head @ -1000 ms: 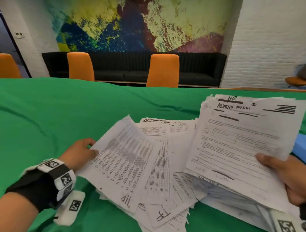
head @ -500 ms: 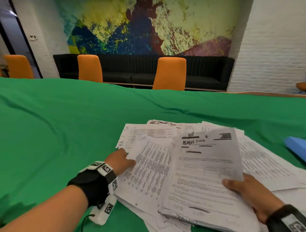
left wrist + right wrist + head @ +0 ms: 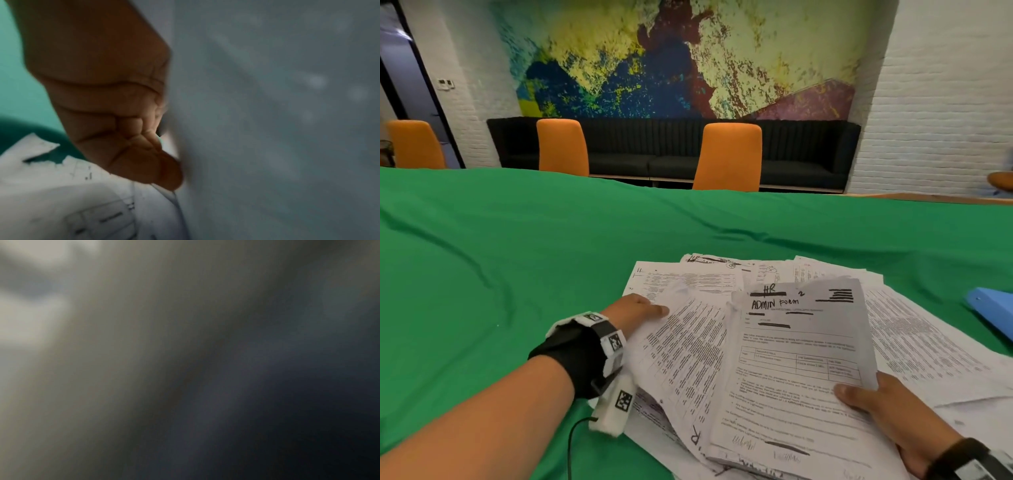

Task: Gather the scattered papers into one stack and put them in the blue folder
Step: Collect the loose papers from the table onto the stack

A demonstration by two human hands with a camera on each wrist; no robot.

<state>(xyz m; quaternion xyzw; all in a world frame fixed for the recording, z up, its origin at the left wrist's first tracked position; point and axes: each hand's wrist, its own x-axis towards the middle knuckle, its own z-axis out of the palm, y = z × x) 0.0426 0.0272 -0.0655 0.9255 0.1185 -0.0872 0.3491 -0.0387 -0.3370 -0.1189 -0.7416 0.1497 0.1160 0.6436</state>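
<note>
White papers [image 3: 801,363] lay heaped on the green tabletop [image 3: 517,274], the right hand [image 3: 887,411] pinching the top bundle, the left hand [image 3: 633,313] gripping a sheet's edge; the blue folder [image 3: 993,311] lay well right.

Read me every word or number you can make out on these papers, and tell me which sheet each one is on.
"HR", "2", "ADMIN FORM": handwritten at the head of the top sheet, which the right hand holds by its edge.
"R": handwritten at the near end of the sheet that the left hand holds.
Printed body text, table entries and signatures on all papers: too small to read.
Scrawl on the far sheet: unclear.
Blue folder: no text visible.
Wrist views: blurred, nothing readable.
</note>
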